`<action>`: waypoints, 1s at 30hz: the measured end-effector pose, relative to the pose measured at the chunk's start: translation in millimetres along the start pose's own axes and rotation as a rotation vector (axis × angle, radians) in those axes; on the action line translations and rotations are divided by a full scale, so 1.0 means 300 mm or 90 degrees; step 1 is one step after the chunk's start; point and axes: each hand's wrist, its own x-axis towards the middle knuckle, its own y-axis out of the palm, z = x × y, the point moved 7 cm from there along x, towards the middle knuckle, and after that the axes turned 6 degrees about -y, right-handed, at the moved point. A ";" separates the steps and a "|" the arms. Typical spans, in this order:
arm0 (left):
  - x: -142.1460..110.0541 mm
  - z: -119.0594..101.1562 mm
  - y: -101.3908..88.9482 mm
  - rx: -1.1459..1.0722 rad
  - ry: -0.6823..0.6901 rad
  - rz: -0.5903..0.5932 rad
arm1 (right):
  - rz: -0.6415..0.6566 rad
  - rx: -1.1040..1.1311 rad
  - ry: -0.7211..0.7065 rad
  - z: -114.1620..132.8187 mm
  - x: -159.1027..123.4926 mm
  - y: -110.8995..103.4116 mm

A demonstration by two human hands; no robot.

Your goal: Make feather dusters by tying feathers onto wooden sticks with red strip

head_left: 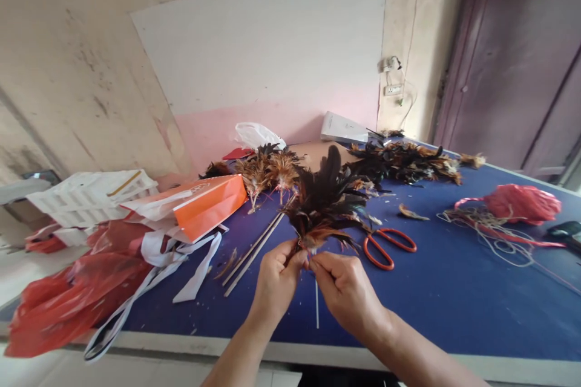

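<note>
A bundle of dark brown and black feathers point(324, 196) stands upright in front of me, its tips pointing away. My left hand point(279, 275) is closed around the base of the bundle. Close against it, my right hand point(342, 281) pinches a bit of red string point(308, 259) at the feathers' bound end; most of the string is hidden by my fingers. A thin white line or stick point(317, 308) shows below my hands. Red-handled scissors point(388, 247) lie just right of the bundle, and thin sticks point(258, 254) lie to its left.
On the blue table point(431, 308), more feather bundles point(265, 172) and a dark feather pile point(408, 160) lie behind. A pink string ball point(521, 204) with tangled cord point(492, 233) sits right. Leftward are an orange bag point(211, 205), red plastic bag point(86, 290) and white crate point(93, 193).
</note>
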 end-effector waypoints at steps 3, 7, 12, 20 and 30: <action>-0.012 -0.019 -0.014 0.034 0.014 -0.047 | 0.009 -0.021 -0.038 0.026 0.010 0.004; -0.028 -0.086 0.003 0.121 0.099 -0.114 | -0.010 -0.048 -0.046 0.031 0.043 -0.014; -0.054 -0.123 0.056 0.104 0.150 -0.120 | -0.045 -0.078 -0.002 0.011 0.084 -0.073; -0.030 -0.049 0.079 -0.278 -0.058 -0.008 | 0.008 0.258 0.085 -0.056 0.080 -0.054; -0.026 0.026 0.140 -0.597 -0.277 0.193 | 0.007 0.357 0.082 -0.055 0.075 -0.043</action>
